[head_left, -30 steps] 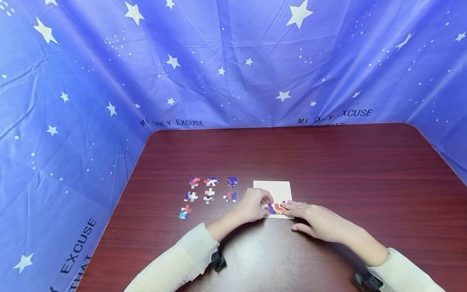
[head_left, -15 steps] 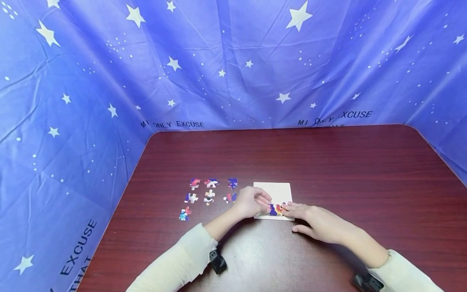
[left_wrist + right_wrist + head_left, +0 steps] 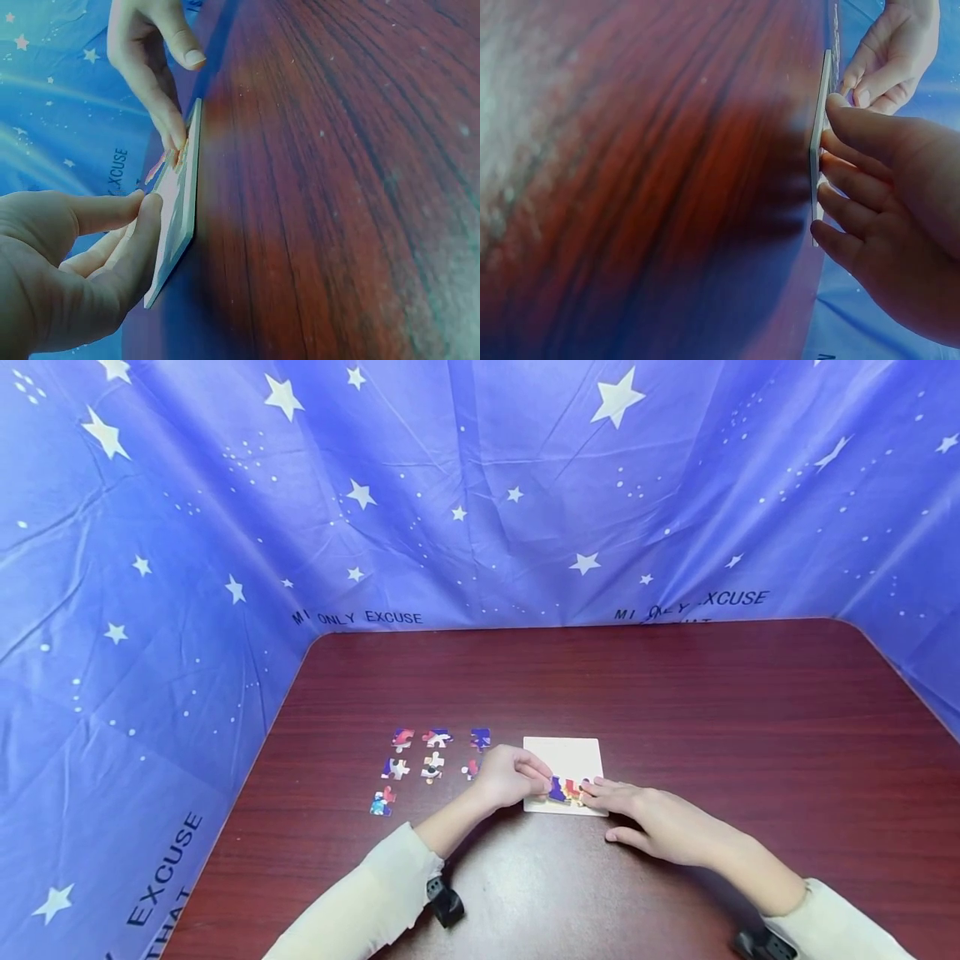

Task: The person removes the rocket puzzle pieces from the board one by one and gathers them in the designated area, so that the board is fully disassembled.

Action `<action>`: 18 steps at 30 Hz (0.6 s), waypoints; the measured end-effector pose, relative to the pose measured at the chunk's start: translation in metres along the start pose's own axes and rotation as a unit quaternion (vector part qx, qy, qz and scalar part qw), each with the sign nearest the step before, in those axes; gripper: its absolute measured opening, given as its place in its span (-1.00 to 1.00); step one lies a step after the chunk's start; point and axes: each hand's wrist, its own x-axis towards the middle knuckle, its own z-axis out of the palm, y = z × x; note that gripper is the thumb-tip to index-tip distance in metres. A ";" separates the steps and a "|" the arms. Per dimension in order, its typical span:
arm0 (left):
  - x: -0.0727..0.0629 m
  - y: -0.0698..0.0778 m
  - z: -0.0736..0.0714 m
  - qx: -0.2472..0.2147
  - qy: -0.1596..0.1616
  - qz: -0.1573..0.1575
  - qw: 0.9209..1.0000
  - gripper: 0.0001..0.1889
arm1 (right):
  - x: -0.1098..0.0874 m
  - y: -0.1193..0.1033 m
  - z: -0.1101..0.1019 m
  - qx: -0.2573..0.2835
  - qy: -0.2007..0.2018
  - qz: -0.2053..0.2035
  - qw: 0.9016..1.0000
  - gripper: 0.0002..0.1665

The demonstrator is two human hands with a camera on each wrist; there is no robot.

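A white puzzle board [image 3: 564, 758] lies on the dark red table [image 3: 600, 685]. Two joined colourful pieces [image 3: 566, 790] sit at its near edge. My left hand [image 3: 525, 779] reaches in from the left, its thumb and forefinger tips touching the board beside the purple piece. My right hand [image 3: 622, 797] comes in from the right with straight fingers pressing on the orange piece. The left wrist view shows the board [image 3: 180, 202] edge-on between my left hand [image 3: 82, 262] and right hand [image 3: 150, 52]. In the right wrist view my right hand [image 3: 877, 187] touches the board [image 3: 819, 127].
Several loose puzzle pieces [image 3: 431, 753] lie in rows left of the board, one more [image 3: 381, 801] nearer the table's left edge. A blue star-printed cloth [image 3: 480, 485] walls the table at the back and both sides.
My left hand has drawn slightly left, so more of the purple piece shows. The right hand has stayed on the board's near right corner.
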 end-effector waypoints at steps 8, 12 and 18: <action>-0.008 -0.008 -0.011 -0.024 0.005 -0.015 1.000 -0.88 | -0.002 0.002 0.002 -0.002 0.011 -0.012 1.000 -0.47; -0.014 -0.014 -0.019 -0.033 0.010 -0.025 0.999 -0.88 | -0.002 0.002 0.002 0.000 0.012 -0.013 1.000 -0.46; -0.024 -0.024 -0.036 -0.065 0.014 -0.037 0.997 -0.86 | -0.002 0.002 0.002 -0.002 0.013 -0.014 1.000 -0.46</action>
